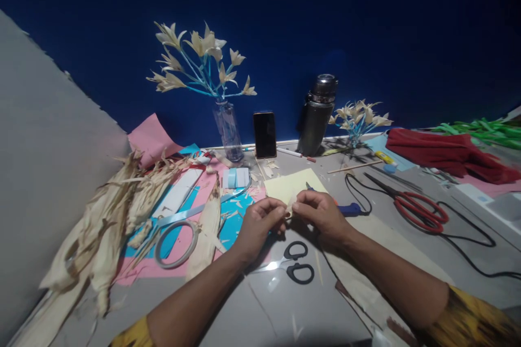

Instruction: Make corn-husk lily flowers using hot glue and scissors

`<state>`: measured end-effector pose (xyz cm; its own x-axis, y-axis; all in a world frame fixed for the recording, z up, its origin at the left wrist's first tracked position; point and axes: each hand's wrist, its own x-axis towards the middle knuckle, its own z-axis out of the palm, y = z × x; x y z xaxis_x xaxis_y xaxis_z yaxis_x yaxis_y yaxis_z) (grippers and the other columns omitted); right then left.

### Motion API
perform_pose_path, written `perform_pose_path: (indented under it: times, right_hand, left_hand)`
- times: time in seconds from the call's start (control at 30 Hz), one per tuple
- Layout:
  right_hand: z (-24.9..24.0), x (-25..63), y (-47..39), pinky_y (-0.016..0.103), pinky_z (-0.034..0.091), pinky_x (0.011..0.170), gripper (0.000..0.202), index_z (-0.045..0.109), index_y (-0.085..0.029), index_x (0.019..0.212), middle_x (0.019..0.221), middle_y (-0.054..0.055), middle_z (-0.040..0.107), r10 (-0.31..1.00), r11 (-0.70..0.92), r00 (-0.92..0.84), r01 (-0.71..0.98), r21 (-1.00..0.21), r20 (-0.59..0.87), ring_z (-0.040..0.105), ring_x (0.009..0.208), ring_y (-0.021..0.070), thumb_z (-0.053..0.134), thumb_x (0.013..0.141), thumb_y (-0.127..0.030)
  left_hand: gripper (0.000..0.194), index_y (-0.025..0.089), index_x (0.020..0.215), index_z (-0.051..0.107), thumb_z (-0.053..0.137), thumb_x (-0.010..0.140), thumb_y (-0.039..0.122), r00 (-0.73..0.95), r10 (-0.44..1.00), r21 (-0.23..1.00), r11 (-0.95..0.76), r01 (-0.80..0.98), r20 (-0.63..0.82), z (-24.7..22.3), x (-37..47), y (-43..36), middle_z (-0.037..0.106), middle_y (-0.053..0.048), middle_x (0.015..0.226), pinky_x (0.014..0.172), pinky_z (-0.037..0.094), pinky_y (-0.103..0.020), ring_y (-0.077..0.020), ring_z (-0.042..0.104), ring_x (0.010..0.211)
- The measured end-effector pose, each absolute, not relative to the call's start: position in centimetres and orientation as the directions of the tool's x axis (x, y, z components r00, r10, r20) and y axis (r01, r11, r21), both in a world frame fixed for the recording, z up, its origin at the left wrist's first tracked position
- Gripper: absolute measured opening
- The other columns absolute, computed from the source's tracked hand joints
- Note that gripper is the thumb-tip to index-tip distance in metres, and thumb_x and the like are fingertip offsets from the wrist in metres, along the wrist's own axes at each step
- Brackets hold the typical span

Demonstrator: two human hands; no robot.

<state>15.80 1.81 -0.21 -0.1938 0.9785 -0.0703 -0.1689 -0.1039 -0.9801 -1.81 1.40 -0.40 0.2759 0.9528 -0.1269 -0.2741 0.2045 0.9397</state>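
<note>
My left hand [262, 223] and my right hand [321, 216] meet at the middle of the table, fingertips almost touching. Both are closed in a pinch around a small pale piece [290, 205], thin like corn husk; the fingers cover most of it. Beneath and beyond them lies a pale yellow sheet of paper [280, 185]. Black-handled scissors [300, 265] rest just below my hands. Beside my right hand is a blue-handled tool [350, 210] with a black cord, partly hidden by that hand.
Dried corn husks [108, 249], a tape roll [177, 245] and coloured paper cover the left. At the back stand husk flowers in a bottle [228, 130], a phone [265, 135] and a flask [317, 119]. Red-handled shears [421, 211] and a red cloth [443, 153] lie right.
</note>
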Motion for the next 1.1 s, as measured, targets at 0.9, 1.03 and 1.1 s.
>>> perform_pose_path:
  times: [0.9,1.03,1.1]
  right_hand:
    - [0.0,16.1,2.2,0.023,0.034,0.049,0.025,0.061,-0.019,0.071,0.058,-0.004,0.051,0.997,-0.048,-0.069,-0.164,-0.985,-0.037,0.041,0.051,0.0095,0.078,0.074,-0.037]
    - [0.6,16.2,2.2,0.025,0.035,0.052,0.025,0.063,-0.018,0.069,0.062,-0.001,0.054,0.998,0.054,-0.031,-0.053,-0.997,0.056,0.046,0.057,0.0122,0.077,0.074,-0.038]
    - [0.8,16.2,2.2,0.026,0.035,0.054,0.025,0.063,-0.018,0.068,0.064,-0.001,0.055,0.996,0.083,-0.034,-0.02,-0.996,0.084,0.047,0.058,0.013,0.076,0.074,-0.038]
  left_hand:
    - [0.02,0.014,0.081,0.065,0.078,0.072,0.026,0.212,0.965,0.942,0.208,-0.264,-0.154,-0.6,-1.7,1.6,0.06,0.002,0.054,0.046,0.044,-0.021,-0.0093,0.051,0.046]
    - [0.019,0.016,0.078,0.061,0.074,0.076,0.029,0.192,0.971,0.912,0.204,-0.356,-0.142,-0.6,-1.8,1.9,0.06,0.003,0.057,0.044,0.039,-0.02,-0.0074,0.048,0.042]
    - [0.021,0.015,0.077,0.06,0.073,0.077,0.032,0.196,0.97,0.896,0.213,-0.389,-0.146,-0.5,-1.9,1.9,0.058,0.003,0.056,0.042,0.035,-0.019,-0.0062,0.045,0.039]
